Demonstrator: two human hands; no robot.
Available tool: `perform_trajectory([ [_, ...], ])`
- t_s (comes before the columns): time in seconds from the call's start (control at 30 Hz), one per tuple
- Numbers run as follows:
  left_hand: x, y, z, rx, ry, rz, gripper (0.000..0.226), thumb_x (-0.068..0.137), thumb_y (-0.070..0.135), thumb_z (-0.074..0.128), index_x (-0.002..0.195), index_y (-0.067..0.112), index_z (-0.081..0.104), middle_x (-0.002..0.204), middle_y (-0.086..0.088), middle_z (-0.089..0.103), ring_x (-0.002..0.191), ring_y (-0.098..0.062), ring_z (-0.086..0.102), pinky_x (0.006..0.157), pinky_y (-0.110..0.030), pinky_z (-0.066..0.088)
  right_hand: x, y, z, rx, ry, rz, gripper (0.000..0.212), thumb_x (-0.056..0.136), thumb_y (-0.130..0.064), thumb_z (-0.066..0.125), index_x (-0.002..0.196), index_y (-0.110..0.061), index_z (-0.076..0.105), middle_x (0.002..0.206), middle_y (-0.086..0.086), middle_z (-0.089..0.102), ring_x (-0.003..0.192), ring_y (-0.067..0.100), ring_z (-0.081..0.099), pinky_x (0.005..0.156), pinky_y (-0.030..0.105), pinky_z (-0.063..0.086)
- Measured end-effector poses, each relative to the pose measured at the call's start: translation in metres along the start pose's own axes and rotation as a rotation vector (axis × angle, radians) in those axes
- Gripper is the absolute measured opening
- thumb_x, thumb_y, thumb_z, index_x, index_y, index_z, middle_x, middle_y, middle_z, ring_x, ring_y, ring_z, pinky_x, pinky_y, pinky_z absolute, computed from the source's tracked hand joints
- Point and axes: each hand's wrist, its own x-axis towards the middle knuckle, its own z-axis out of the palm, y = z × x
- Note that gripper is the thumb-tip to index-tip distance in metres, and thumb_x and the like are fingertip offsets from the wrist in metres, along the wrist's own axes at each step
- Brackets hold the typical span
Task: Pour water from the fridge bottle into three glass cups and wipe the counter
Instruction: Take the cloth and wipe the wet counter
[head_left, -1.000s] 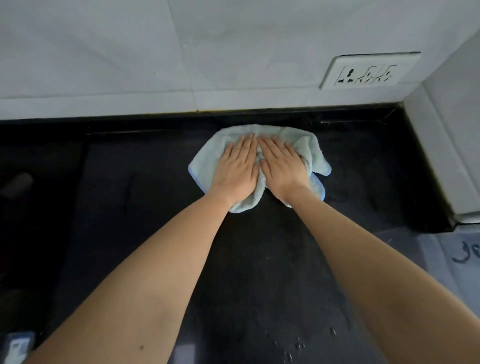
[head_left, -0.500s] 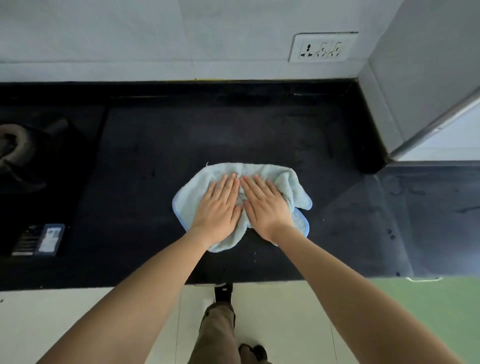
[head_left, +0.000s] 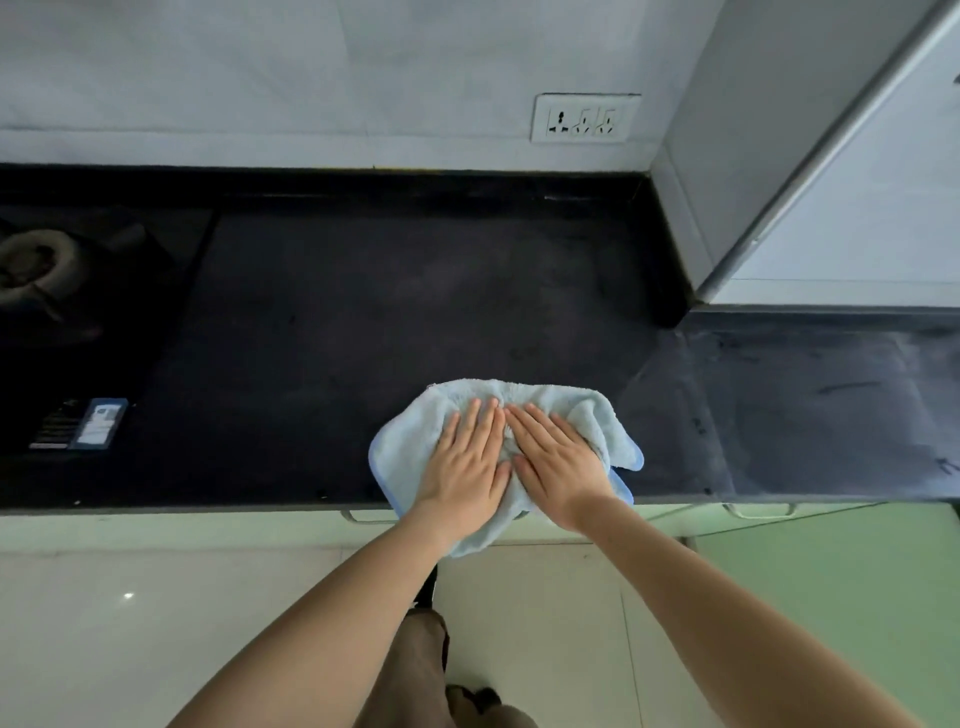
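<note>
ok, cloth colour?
Pale blue cloth, with a darker blue edge trim; seen in the head view.

The cloth (head_left: 582, 415) lies on the counter's (head_left: 363, 322) front edge, right of the stove (head_left: 78, 291), under both hands.

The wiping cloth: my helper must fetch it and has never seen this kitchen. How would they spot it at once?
Find the black counter below the white wall socket. At its front edge, right of the stove burner, lies the cloth, pressed flat under the left hand and right hand. It is the only pale blue, fluffy thing, overhanging the edge.
</note>
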Motion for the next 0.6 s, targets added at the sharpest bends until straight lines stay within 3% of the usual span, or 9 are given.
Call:
perform_trajectory([
  [0.2,0.052,-0.003,-0.003,-0.041,0.042,0.029,0.064,0.094,0.035,-0.015,0.148,0.001,-0.014,0.159,-0.013,-0.017,0.147,-0.024,-0.017,0.121,-0.041,-0.007,0.039,0.033,-0.01,-0.034,0.018,0.022,0.055,0.103,-0.035,0.011,0.153,-0.022,-0.006,0.159,-0.011,-0.011,0.146,0.007,-0.016,0.119,0.028,-0.014],
  [0.6,0.217,-0.039,-0.024,-0.033,0.014,0.025,0.063,0.095,0.034,-0.01,0.149,0.001,-0.016,0.158,-0.013,-0.02,0.148,-0.023,-0.016,0.121,-0.041,-0.002,0.173,0.12,-0.045,-0.021,0.055,0.075,0.055,0.104,-0.033,0.014,0.155,-0.017,-0.001,0.163,-0.004,-0.001,0.149,0.01,-0.008,0.121,0.031,-0.009],
])
